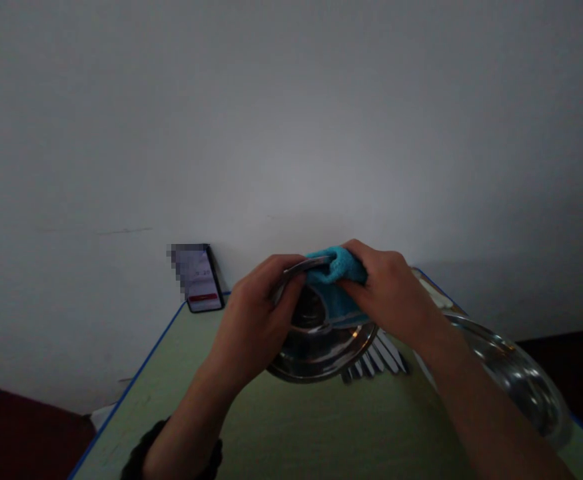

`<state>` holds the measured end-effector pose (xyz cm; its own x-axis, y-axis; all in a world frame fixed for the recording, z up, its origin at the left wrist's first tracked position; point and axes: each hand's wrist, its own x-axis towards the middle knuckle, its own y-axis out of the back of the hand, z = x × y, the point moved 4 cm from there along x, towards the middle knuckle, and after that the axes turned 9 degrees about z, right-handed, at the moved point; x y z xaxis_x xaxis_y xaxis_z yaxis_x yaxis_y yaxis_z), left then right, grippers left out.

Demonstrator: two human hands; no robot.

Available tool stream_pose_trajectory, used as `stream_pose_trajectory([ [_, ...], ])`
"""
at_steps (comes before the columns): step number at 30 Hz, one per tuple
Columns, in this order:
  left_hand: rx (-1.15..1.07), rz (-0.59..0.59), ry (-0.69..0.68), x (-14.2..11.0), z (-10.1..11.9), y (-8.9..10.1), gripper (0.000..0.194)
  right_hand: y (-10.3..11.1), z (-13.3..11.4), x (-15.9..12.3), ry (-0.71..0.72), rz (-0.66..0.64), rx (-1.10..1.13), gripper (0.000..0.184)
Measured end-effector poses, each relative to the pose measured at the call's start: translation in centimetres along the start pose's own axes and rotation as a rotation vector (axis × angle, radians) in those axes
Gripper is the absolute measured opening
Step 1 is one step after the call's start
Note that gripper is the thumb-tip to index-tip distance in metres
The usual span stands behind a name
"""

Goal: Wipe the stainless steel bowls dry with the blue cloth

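Note:
My left hand [264, 310] is closed on one end of a slim metal piece of cutlery [301, 265], whose exact kind I cannot make out. A turquoise cloth [346, 265] is folded round its other end, pinched in my right hand [394, 287]. Both hands are above a shiny steel bowl [316, 370] on the table. The cloth's lower part hangs in front of the bowl's inside, or is reflected there; I cannot tell which. Just right of the bowl lie several metal utensils [384, 353] side by side, resembling table knives, partly hidden by the bowl and right hand.
A phone [204, 280] leans on the wall at the table's back left corner. A large steel basin [516, 373] stands at the right, partly behind my right forearm. Near the back right edge lies something whitish [436, 293]. The green table [291, 433] has blue edging.

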<state>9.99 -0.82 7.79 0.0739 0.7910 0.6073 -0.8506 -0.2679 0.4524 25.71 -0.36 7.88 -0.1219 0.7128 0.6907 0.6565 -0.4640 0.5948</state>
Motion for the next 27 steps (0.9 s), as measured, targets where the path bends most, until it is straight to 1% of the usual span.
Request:
stream_pose_trajectory([
  [3,-0.085,0.016,0.045,0.0,-0.1,0.2,0.021,0.3,0.0,0.0,-0.031,0.026,-0.002,0.011],
  [5,-0.181,0.081,0.087,-0.1,-0.2,0.5,0.022,0.8,0.2,0.0,-0.061,0.081,0.000,0.014],
  [7,-0.318,0.183,0.140,-0.2,-0.5,0.8,0.024,1.1,0.4,0.1,-0.102,0.158,0.031,0.017],
  [9,-0.478,0.315,0.182,-0.2,-0.7,1.0,0.025,1.1,0.5,0.1,-0.155,0.232,0.097,0.020],
  [11,-0.593,0.463,0.225,-0.4,-0.9,1.1,0.024,0.7,0.6,0.0,-0.215,0.281,0.180,0.024],
  [13,-0.642,0.592,0.280,-0.6,-1.1,0.9,0.022,-0.1,0.6,-0.1,-0.270,0.294,0.256,0.026],
  [14,-0.649,0.635,0.312,-0.7,-1.2,0.7,0.023,-0.6,0.6,-0.1,-0.292,0.293,0.279,0.027],
  [16,-0.648,0.666,0.377,-0.9,-1.4,0.2,0.026,-1.2,0.9,-0.2,-0.324,0.277,0.291,0.029],
  [18,-0.639,0.637,0.404,-0.9,-1.6,0.0,0.031,-1.5,1.5,-0.3,-0.346,0.248,0.266,0.031],
  [19,-0.633,0.597,0.402,-0.8,-1.7,0.0,0.034,-1.6,1.9,-0.3,-0.348,0.221,0.258,0.031],
  [21,-0.638,0.473,0.382,-0.4,-1.7,0.1,0.035,-1.6,2.5,-0.2,-0.328,0.149,0.256,0.029],
  [25,-0.618,0.176,0.367,0.2,-1.5,0.3,0.025,-1.0,2.7,0.1,-0.208,0.001,0.259,0.018],
  [27,-0.583,0.086,0.349,0.1,-1.4,0.2,0.022,-0.7,2.4,0.1,-0.162,-0.042,0.249,0.012],
])
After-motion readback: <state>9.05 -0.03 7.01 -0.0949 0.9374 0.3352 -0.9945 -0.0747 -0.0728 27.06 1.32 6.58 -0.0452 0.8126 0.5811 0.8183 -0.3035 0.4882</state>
